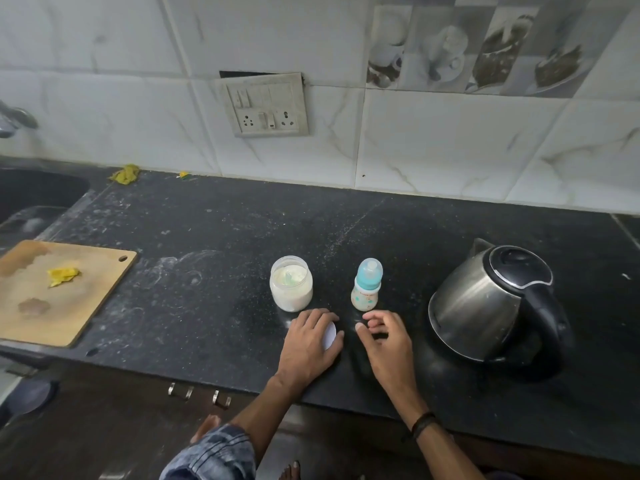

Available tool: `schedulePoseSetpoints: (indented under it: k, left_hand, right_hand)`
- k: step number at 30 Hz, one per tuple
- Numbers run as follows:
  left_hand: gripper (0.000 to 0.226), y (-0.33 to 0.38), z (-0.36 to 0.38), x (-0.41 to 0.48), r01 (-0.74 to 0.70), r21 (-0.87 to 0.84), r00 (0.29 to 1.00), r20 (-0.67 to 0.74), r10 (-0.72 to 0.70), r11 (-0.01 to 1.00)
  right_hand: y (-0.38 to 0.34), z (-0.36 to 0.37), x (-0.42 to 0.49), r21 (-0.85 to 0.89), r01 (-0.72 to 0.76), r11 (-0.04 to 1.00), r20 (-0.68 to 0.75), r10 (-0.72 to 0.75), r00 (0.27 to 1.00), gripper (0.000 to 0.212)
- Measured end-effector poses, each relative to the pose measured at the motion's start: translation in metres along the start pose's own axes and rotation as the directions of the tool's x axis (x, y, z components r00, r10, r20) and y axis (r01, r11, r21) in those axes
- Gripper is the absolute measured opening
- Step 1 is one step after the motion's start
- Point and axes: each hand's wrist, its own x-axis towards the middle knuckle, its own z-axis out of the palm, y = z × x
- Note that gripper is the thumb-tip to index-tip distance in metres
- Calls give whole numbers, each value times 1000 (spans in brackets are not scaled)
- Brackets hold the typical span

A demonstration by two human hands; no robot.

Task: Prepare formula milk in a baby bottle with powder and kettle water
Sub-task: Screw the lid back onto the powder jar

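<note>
**Head view of a black speckled stone bench [207, 237], formula preparation at an early stage.** A small baby bottle [367, 285] with a teal nipple cap is stood upright near the front edge. It is set between an open clear plastic jar [291, 289] of white formula powder and a brushed-steel electric kettle [485, 303] with a black lid and handle. The jar's white round lid [330, 336] is held flat on the bench under the left hand [310, 344], with the fingers curled over it and the thumb laid along its edge. The right hand [384, 341] is rested on the bench just in front of the bottle, fingers loosely curled and nothing pinched. The bottle is capped, and its contents cannot be made out.

Hazards judged from this arrangement:

- **(a) Toppling.** The bottle is narrow and probably light, so it may be knocked over by a reach past it towards the kettle, or by uncapping attempted with one hand.
- **(b) Spilling and contamination.** The jar is uncovered and close to the left hand, so powder may be spilled if the jar is knocked. Dust from the smeared bench may also be carried in on the lid.
- **(c) Missed pours.** The bottle mouth is small, so powder or water from the kettle's wide spout may be lost onto the bench.
- **(d) Scalding.** This is possible if the water is hot, which cannot be told here.
</note>
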Motion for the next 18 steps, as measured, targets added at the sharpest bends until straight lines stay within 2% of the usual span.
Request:
schedulePoseSetpoints:
  k: [3,5,8,13,18]
  left_hand:
    - [35,12,-9,0,-19,-66,1000,-16,18,998]
    - [37,20,-14,-1,-48,-122,999,-17,46,991]
    - [39,26,-25,1,-76,-246,997,-29,71,966]
    - [61,26,-43,5,-86,-424,995,7,98,902]
    - [77,28,-53,14,-115,-502,991,7,137,857]
  right_hand:
    - [-3,-1,-5,37,-154,987,144,147,979,13]
    - [-10,-1,-8,130,-303,944,249,265,932,7]
    - [-24,-2,-12,257,-481,838,401,361,842,19]
    - [-35,-7,-13,483,-591,645,561,291,775,48]
    - [-44,-4,-10,539,-683,493,677,228,699,45]
